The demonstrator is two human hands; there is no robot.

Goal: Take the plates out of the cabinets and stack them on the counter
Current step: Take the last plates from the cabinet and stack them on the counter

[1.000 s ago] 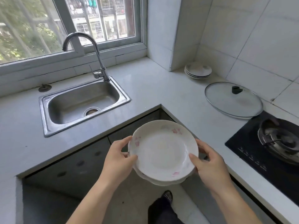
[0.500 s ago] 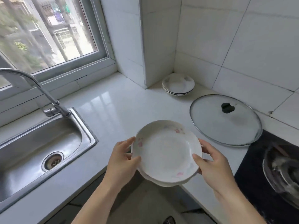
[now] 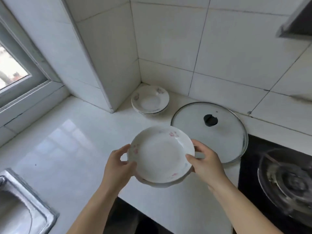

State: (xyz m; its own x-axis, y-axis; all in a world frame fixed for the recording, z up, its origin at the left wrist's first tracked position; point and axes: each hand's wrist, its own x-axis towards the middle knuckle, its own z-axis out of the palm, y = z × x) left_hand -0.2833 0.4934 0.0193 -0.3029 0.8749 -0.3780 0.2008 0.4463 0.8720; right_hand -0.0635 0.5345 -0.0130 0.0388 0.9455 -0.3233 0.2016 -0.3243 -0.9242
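A small pile of white plates with pink flower marks [image 3: 160, 155] hangs above the white counter [image 3: 76, 149], held level between both hands. My left hand [image 3: 118, 168] grips its left rim, thumb on top and fingers underneath. My right hand [image 3: 206, 163] grips the right rim the same way. At least one more plate shows under the top one. Farther back, in the tiled corner, a stack of similar white plates [image 3: 150, 100] sits on the counter.
A glass pot lid [image 3: 219, 137] with a black knob lies flat on the counter, just right of the held plates. A black cooktop with a metal pan [image 3: 287, 179] is at the right. The steel sink [image 3: 20, 203] is at the lower left, a window at the far left.
The held plates have moved forward from over the floor gap to above the counter, closer to the corner stack. The view has swung right; the faucet has left the frame.
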